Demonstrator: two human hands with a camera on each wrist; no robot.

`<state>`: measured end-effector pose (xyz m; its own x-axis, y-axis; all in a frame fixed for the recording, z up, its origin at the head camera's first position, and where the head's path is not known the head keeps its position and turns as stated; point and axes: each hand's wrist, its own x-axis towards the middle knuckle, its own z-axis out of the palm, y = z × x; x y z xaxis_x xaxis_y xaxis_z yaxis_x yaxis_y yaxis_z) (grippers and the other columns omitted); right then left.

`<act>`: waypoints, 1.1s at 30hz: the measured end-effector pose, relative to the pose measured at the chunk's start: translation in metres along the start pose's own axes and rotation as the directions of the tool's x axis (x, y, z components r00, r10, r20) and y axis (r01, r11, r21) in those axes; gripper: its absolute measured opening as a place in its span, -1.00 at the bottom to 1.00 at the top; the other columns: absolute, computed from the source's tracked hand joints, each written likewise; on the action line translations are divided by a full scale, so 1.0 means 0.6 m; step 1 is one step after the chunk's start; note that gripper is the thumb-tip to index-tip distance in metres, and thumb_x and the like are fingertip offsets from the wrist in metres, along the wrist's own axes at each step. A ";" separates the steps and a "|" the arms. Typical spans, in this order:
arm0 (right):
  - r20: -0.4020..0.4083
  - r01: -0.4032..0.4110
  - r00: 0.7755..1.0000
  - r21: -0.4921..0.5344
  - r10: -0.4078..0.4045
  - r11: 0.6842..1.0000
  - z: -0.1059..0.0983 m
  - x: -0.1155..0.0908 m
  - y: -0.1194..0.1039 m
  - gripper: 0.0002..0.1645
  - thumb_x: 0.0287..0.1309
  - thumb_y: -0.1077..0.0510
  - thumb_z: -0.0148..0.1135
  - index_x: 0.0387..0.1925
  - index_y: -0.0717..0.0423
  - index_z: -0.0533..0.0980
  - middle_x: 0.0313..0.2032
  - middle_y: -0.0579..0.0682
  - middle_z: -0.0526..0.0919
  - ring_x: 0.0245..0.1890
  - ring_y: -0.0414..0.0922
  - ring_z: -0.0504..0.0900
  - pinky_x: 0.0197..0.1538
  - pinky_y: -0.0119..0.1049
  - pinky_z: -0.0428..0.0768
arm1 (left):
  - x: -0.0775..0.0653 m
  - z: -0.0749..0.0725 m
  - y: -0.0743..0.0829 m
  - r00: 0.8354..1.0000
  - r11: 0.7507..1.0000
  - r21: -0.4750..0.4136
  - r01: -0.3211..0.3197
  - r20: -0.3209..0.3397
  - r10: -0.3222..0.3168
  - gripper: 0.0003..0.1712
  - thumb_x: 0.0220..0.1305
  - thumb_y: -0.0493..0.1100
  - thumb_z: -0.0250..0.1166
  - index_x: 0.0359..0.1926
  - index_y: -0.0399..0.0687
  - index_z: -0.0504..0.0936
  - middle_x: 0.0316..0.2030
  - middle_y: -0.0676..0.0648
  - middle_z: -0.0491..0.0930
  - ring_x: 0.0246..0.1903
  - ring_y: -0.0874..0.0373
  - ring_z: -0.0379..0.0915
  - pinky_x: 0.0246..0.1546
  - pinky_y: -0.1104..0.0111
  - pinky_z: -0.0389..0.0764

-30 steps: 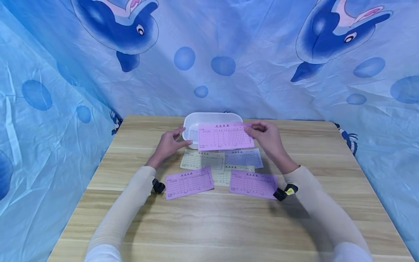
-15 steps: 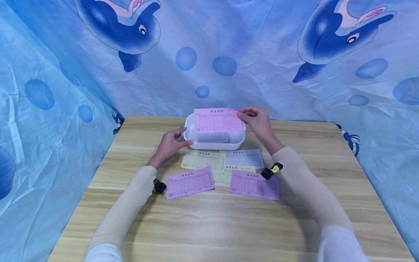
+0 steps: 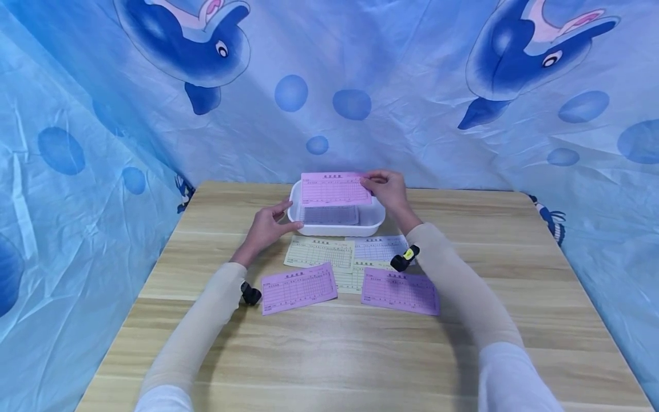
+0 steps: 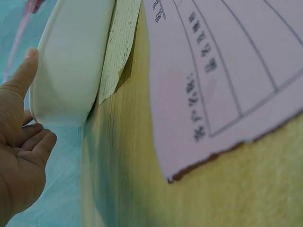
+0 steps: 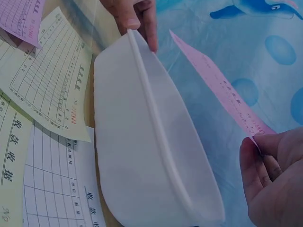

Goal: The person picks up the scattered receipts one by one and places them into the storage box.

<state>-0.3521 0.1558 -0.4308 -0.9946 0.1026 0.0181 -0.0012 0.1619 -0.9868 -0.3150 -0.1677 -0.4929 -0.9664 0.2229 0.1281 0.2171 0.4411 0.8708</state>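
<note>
In the head view my right hand [image 3: 387, 189] pinches a pink receipt slip [image 3: 332, 189] by its right end, holding it above a white plastic basin [image 3: 340, 230]. Thumb and fingertips hold the slip's edge in the right wrist view. My left hand [image 3: 266, 228] grips the basin's left end, its thumb at the front rim and fingers at the left rim. Inside the basin lies a receipt slip [image 3: 329, 215], shaded by the pink one.
Before the basin lie a pale yellow slip [image 3: 319, 253], a bluish-white slip [image 3: 378, 248] and another yellow slip [image 3: 350, 280], partly overlapping. Nearer are a left pink slip [image 3: 298, 289] and a right pink slip [image 3: 400, 292]. A blue curtain [image 3: 319, 126] hangs behind the wooden table [image 3: 329, 355].
My right hand has carried the pink slip away from me and leftward, from the basin's front to above it. My left hand has stayed at the basin's left end.
</note>
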 end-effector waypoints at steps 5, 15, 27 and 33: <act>-0.027 -0.016 1.000 -0.025 0.015 1.000 0.015 0.008 0.017 -0.77 0.24 0.23 0.44 -0.06 0.17 0.71 -0.14 0.10 0.75 -0.26 -0.15 0.72 -0.19 -0.40 0.77 | -0.001 0.000 -0.001 1.000 1.000 -0.003 0.005 -0.004 -0.005 -0.03 0.06 0.01 0.62 0.41 -0.24 0.41 0.48 -0.20 0.28 0.46 -0.07 0.24 0.42 0.21 0.44; -0.027 -0.033 0.999 -0.098 0.031 0.995 0.029 0.020 0.040 -0.75 0.20 0.25 0.46 -0.09 0.26 0.72 -0.17 0.19 0.79 -0.33 -0.15 0.77 -0.17 -0.31 0.81 | 0.000 0.001 -0.005 1.000 1.000 -0.009 -0.012 -0.011 0.011 -0.01 0.02 0.03 0.64 0.40 -0.25 0.42 0.46 -0.20 0.30 0.45 -0.08 0.26 0.42 0.18 0.44; 0.041 0.013 0.999 -0.271 -0.002 0.962 0.045 0.009 0.036 -0.75 0.23 0.18 0.44 -0.09 0.23 0.71 -0.17 0.17 0.78 -0.22 0.00 0.78 -0.06 -0.10 0.81 | -0.002 -0.002 -0.005 0.999 0.999 -0.008 -0.034 -0.008 0.034 -0.03 0.05 -0.01 0.63 0.40 -0.27 0.41 0.46 -0.24 0.29 0.45 -0.08 0.25 0.41 0.18 0.45; 0.059 0.008 0.998 -0.319 0.012 0.948 0.058 0.007 0.036 -0.74 0.20 0.18 0.46 -0.10 0.20 0.72 -0.17 0.14 0.79 -0.20 0.00 0.77 -0.17 -0.24 0.79 | -0.004 -0.001 -0.003 1.000 1.000 0.009 -0.024 -0.008 0.024 -0.04 0.07 0.00 0.62 0.41 -0.24 0.41 0.47 -0.19 0.28 0.46 -0.05 0.26 0.41 0.22 0.45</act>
<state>-0.3597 0.1256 -0.4575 -0.9989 0.0467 -0.0030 0.0245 0.4669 -0.8840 -0.3130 -0.1697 -0.4948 -0.9620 0.2263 0.1526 0.2413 0.4439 0.8630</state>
